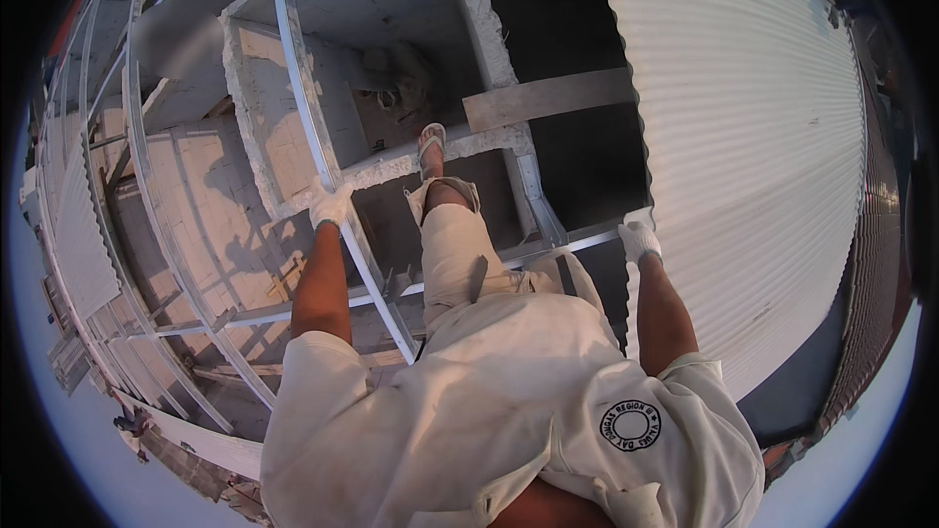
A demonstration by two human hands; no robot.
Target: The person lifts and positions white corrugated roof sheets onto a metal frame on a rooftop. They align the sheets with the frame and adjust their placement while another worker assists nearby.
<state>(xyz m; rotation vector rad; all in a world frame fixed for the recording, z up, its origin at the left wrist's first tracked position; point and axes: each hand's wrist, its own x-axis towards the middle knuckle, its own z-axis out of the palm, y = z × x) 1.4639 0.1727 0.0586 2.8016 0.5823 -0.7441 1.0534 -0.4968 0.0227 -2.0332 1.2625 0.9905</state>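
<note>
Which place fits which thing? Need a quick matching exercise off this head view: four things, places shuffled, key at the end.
Things
1. left hand
2. right hand
3. plank
4. wearer's sandalled foot

Places
A. across a dark opening
B. on top of a rough wall
C. at the edge of the white ridged sheet
D. on a silver metal beam

Pairs: 1-D, 2-C, 3-A, 4-B

hands (331, 205) — at beam (314, 137), corrugated sheet (753, 156)
</note>
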